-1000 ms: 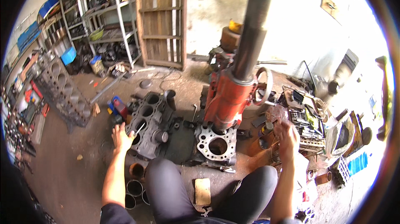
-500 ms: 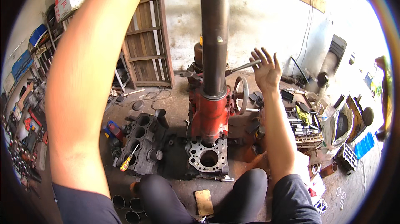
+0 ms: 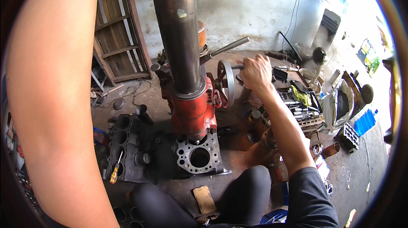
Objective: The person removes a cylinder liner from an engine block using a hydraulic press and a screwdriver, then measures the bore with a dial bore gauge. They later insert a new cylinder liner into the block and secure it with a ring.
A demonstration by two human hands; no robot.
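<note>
My right hand (image 3: 256, 73) is closed in a fist at the handle that sticks out from the rim of a grey handwheel (image 3: 230, 85). The wheel is on the right side of a red machine body (image 3: 189, 115) with a thick dark steel column (image 3: 175, 28) rising from it. A metal lever (image 3: 229, 46) slants up to the right behind the wheel. Below, the machine stands on an engine block (image 3: 211, 145), whose round bore lies open in front. My left arm (image 3: 55, 100) reaches up past the top edge, so the left hand is out of sight.
A second engine block (image 3: 123, 136) lies at left, with a yellow-handled screwdriver (image 3: 114, 173) on it. Between my knees is a brown flat piece (image 3: 204, 199). Tools crowd a tray (image 3: 314, 122) at right, near a white sack (image 3: 343, 105). A wooden frame (image 3: 121, 28) leans on the wall.
My right hand has moved from the raised lever, where its fingers were spread, down to the handwheel's handle and closed. The view has shifted, and my left arm looms larger at the left.
</note>
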